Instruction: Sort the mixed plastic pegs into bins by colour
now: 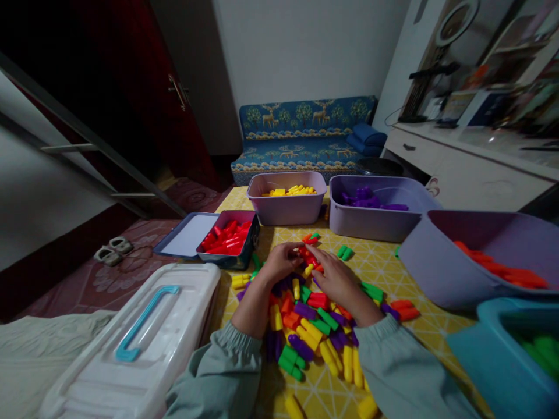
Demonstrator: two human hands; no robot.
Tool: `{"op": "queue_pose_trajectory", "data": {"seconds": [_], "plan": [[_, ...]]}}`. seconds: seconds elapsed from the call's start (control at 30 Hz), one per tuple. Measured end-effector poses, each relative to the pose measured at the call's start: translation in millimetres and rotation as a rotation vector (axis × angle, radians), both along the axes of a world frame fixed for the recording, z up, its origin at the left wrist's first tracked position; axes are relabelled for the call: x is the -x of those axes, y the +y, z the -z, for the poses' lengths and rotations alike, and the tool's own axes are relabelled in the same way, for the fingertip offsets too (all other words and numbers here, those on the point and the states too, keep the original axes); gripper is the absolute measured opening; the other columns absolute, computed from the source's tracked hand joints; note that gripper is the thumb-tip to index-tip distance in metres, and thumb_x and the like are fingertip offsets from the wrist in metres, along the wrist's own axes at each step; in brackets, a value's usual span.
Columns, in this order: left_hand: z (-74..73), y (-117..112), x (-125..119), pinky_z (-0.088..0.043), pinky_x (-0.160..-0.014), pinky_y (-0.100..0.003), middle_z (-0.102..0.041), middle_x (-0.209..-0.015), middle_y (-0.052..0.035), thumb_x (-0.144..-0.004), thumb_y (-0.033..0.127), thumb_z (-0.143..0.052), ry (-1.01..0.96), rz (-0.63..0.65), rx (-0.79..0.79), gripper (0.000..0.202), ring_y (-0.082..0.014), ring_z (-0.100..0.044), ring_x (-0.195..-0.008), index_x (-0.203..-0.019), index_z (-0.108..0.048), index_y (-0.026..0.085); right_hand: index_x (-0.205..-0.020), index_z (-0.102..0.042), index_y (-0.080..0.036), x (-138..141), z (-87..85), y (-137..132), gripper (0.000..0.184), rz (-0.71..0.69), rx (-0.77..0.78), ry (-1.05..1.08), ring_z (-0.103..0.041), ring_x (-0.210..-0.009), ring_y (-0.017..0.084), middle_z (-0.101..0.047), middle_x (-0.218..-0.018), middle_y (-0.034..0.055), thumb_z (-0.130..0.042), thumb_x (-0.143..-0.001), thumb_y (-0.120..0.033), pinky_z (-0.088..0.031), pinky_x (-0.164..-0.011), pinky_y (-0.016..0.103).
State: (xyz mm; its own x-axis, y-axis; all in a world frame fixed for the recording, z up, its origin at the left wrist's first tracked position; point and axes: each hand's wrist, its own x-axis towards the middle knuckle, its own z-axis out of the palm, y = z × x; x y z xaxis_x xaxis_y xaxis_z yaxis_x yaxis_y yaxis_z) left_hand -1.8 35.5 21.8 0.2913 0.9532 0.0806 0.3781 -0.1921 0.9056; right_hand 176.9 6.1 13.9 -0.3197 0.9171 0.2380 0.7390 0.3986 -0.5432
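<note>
A loose pile of plastic building blocks (312,329) in yellow, green, purple, orange and red lies on the table before me. At its far end my left hand (283,263) has its fingers curled against red blocks (308,256). My right hand (334,276) meets it from the other side, index finger and thumb around the same red blocks. The fingertips partly hide these pieces, so their exact number does not show. Just beyond the fingers lie orange and green blocks (311,238). Both forearms rest low over the pile's sides.
An open tin (251,247) holds red blocks. Lilac bins hold yellow (286,210), purple (371,224) and orange blocks (437,267); a teal bin (493,349) holds green ones. A white lidded box (174,314) stands at left. A blue sofa (297,148) is behind.
</note>
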Motion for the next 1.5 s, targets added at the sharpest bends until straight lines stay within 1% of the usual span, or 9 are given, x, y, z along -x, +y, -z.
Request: {"op": "queue_pose_trajectory", "data": {"seconds": [0.13,0.37,0.67,0.77,0.9,1.03,1.2,1.33,1.5], "plan": [[-1.1,-2,-2,-0.050,-0.067,-0.022,-0.072,-0.092,-0.0056,-0.072,0.012,-0.064,0.102,0.084,-0.098,0.056,-0.0142,-0.063,-0.073,-0.128,-0.062,0.016,-0.134,-0.054,-0.017,0,0.1,0,0.052,-0.013,-0.011,-0.043,-0.049,-0.126,0.025,-0.055,-0.137,0.0107,-0.051,-0.082,-0.012,-0.036,-0.109,0.039],[0.1,-3,-5,-0.052,-0.077,-0.027,-0.070,-0.100,-0.0081,-0.070,0.017,-0.068,0.316,-0.020,-0.258,0.049,-0.0189,-0.064,-0.083,-0.119,-0.068,0.018,-0.120,-0.060,-0.019,2,2.6,2,0.046,0.065,0.074,0.144,-0.061,-0.104,0.019,-0.064,-0.115,0.0092,-0.057,-0.075,-0.008,-0.047,-0.094,0.031],[5.2,-1,-6,-0.052,-0.075,-0.023,-0.073,-0.090,-0.0035,-0.068,0.001,-0.056,0.126,0.091,-0.200,0.056,-0.0143,-0.066,-0.079,-0.121,-0.064,0.016,-0.117,-0.056,-0.021,6,10.8,3,0.039,0.153,0.134,0.359,-0.066,-0.077,0.015,-0.069,-0.091,0.0036,-0.056,-0.079,-0.014,-0.051,-0.071,0.026],[6.8,0,-6,-0.053,-0.079,-0.025,-0.070,-0.099,-0.0069,-0.072,0.006,-0.061,0.131,0.026,-0.257,0.045,-0.0163,-0.065,-0.087,-0.116,-0.067,0.016,-0.112,-0.057,-0.021,6,12.7,5,0.038,0.185,0.135,0.427,-0.064,-0.073,0.014,-0.067,-0.084,0.0017,-0.054,-0.075,-0.011,-0.051,-0.066,0.024],[6.4,-1,-6,-0.053,-0.083,-0.027,-0.063,-0.117,-0.0115,-0.075,0.011,-0.064,0.166,-0.022,-0.302,0.044,-0.0180,-0.064,-0.094,-0.120,-0.065,0.016,-0.108,-0.060,-0.022,1,10.3,7,0.042,0.239,0.043,0.345,-0.063,-0.079,0.016,-0.066,-0.092,0.0032,-0.051,-0.070,-0.007,-0.052,-0.073,0.028],[6.5,0,-7,-0.051,-0.090,-0.030,-0.068,-0.112,-0.0092,-0.077,0.014,-0.065,0.265,-0.006,-0.313,0.035,-0.0202,-0.064,-0.100,-0.111,-0.070,0.017,-0.095,-0.065,-0.020,-6,4.2,12,0.034,0.187,-0.162,0.173,-0.059,-0.102,0.020,-0.064,-0.105,0.0075,-0.046,-0.071,-0.005,-0.048,-0.094,0.036],[6.1,0,-7,-0.051,-0.085,-0.028,-0.072,-0.103,-0.0063,-0.077,0.016,-0.064,0.330,0.012,-0.279,0.027,-0.0192,-0.066,-0.094,-0.103,-0.072,0.018,-0.101,-0.065,-0.019,-8,5.3,17,0.033,0.104,-0.177,-0.064,-0.034,-0.137,0.025,-0.048,-0.142,0.0087,-0.045,-0.078,-0.008,-0.030,-0.112,0.045],[5.7,0,-7,-0.052,-0.084,-0.030,-0.072,-0.108,-0.0079,-0.077,0.016,-0.064,0.290,-0.017,-0.238,0.037,-0.0197,-0.067,-0.092,-0.114,-0.068,0.016,-0.112,-0.061,-0.017,-8,7.2,18,0.034,0.101,-0.104,-0.134,-0.048,-0.123,0.025,-0.058,-0.128,0.0115,-0.046,-0.081,-0.012,-0.035,-0.107,0.042],[8.1,0,-8,-0.053,-0.081,-0.029,-0.072,-0.108,-0.0080,-0.076,0.014,-0.063,0.209,-0.059,-0.190,0.046,-0.0175,-0.068,-0.086,-0.122,-0.063,0.016,-0.091,-0.062,-0.018,-11,4.6,20,0.026,0.112,-0.143,-0.035,-0.055,-0.101,0.021,-0.064,-0.100,0.0082,-0.046,-0.074,-0.005,-0.042,-0.094,0.034]]}}
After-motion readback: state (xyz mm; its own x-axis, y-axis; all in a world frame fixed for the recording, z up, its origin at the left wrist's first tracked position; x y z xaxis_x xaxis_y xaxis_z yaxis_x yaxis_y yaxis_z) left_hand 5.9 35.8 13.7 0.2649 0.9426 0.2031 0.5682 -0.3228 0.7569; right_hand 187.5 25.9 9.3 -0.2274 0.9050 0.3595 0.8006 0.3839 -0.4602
